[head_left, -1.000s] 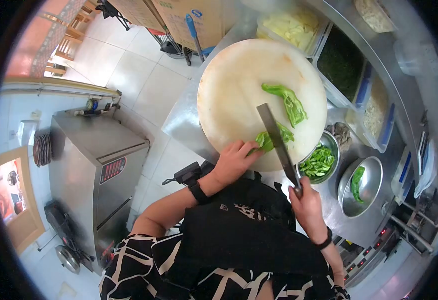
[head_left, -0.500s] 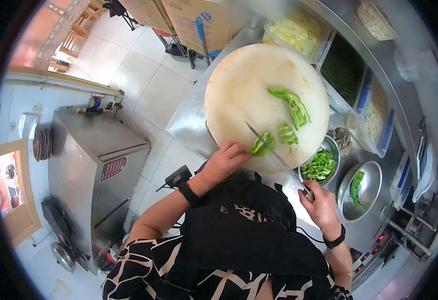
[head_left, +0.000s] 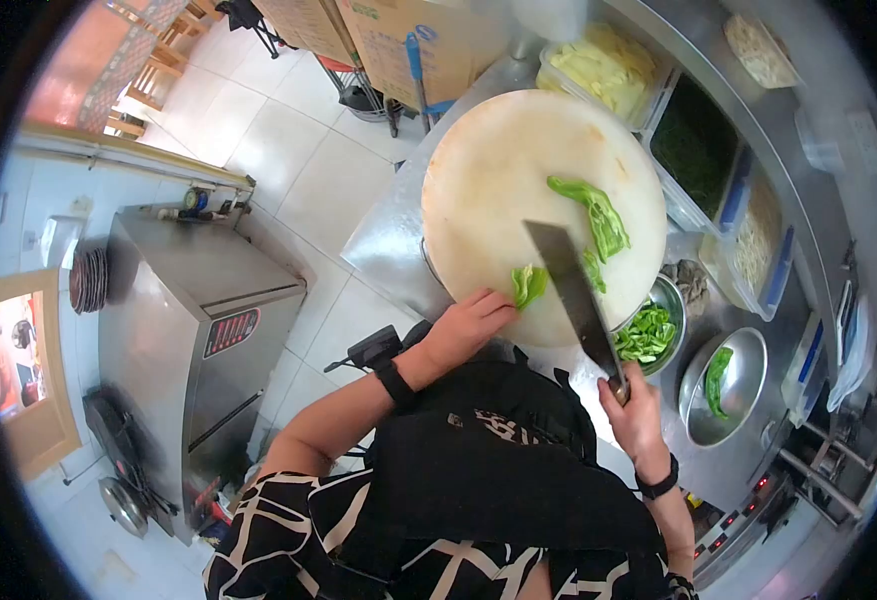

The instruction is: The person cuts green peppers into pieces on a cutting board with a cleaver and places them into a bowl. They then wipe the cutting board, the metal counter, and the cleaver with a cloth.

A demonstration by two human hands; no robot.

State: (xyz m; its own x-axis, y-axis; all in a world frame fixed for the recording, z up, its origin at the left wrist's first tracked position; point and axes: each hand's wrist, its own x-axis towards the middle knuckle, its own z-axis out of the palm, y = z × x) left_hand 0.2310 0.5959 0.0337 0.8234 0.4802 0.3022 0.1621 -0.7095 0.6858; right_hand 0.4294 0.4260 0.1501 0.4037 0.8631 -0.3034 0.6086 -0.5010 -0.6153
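Observation:
A large round cutting board (head_left: pixel 488 160) fills the middle of the view. At its near edge my left hand (head_left: pixel 470 325) has its fingertips closed on a piece of green pepper (head_left: pixel 529 287). My right hand (head_left: pixel 634 412) is wrapped around the handle of a cleaver (head_left: pixel 570 285). Its broad blade slants over the board with the flat side showing, to the right of the held piece and apart from it. Behind the blade a cut pepper piece (head_left: pixel 594 272) is partly hidden. A longer pepper half (head_left: pixel 598 215) lies farther back on the board.
Right of the board sits a steel bowl of cut green pepper (head_left: pixel 646 332), and beyond it a larger steel bowl (head_left: pixel 696 405) with one pepper piece. Food tubs (head_left: pixel 658 180) line the back right. A cloth (head_left: pixel 691 287) lies between tubs and bowls. A steel cabinet (head_left: pixel 198 350) stands left.
The cleaver has turned from nearly edge-on to showing its flat side, now covering part of the cut piece. My left hand stays at the pepper piece, which looks narrower. The view has shifted slightly.

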